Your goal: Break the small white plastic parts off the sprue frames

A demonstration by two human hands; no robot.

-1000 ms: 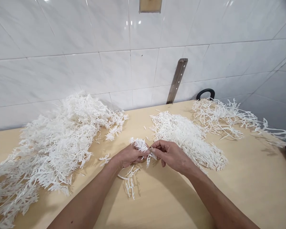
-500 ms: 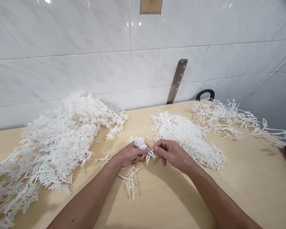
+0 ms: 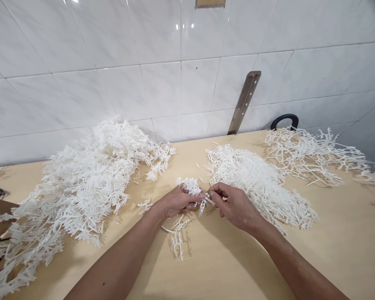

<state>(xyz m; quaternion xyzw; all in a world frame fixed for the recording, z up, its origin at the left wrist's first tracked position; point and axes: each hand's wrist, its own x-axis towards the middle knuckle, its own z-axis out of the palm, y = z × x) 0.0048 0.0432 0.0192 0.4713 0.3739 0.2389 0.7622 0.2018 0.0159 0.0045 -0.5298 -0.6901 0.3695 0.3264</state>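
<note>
My left hand [image 3: 181,202] is closed round a white branched plastic sprig [image 3: 190,186], whose feathery tips stick out above and beyond the fingers. At its fingertips, my right hand [image 3: 230,204] pinches the end of a small white piece [image 3: 206,201] of the same kind; the exact grip point is too small to make out. Bare white branched stems [image 3: 177,239] lie on the table just below my left hand. A short loose stem [image 3: 144,205] rests left of the wrist. Close behind my right hand spreads a heap of small white pieces [image 3: 246,175].
A large pile of white sprigs [image 3: 93,179] covers the table's left side, beside a brown cardboard box [image 3: 0,218]. Bare branched stems [image 3: 312,154] lie at the back right, near a black curved handle [image 3: 284,118]. A metal bracket [image 3: 244,103] leans against the tiled wall.
The view has swung slightly left, so everything sits further right in the picture and the box shows more. Both hands keep nearly the same pose; the small piece's tips have turned slightly.
</note>
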